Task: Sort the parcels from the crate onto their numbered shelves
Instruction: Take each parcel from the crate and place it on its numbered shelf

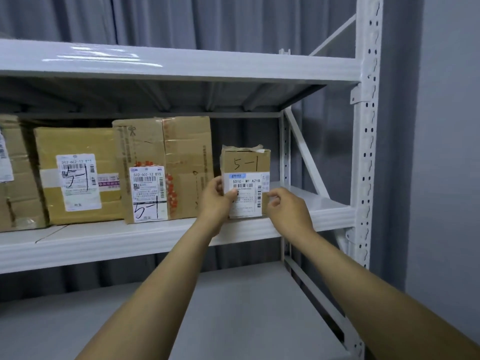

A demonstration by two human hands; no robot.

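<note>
Dim, soft overhead light; glare on top shelf [104, 58]; edges bowed.

Small box [245, 162], centre right: handwritten 5-1; label 501E- M1 A21B
Middle box [181, 152]: label 502-602-12 B15, handwritten 5-1
Left box [75, 141]: label 502-602-12, handwritten 5-1

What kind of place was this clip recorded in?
Likely a parcel storeroom or sorting depot: white metal racking holds taped cardboard parcels with courier labels and handwritten 5-1 marks, and the left hand holds a small box on that shelf.
</note>
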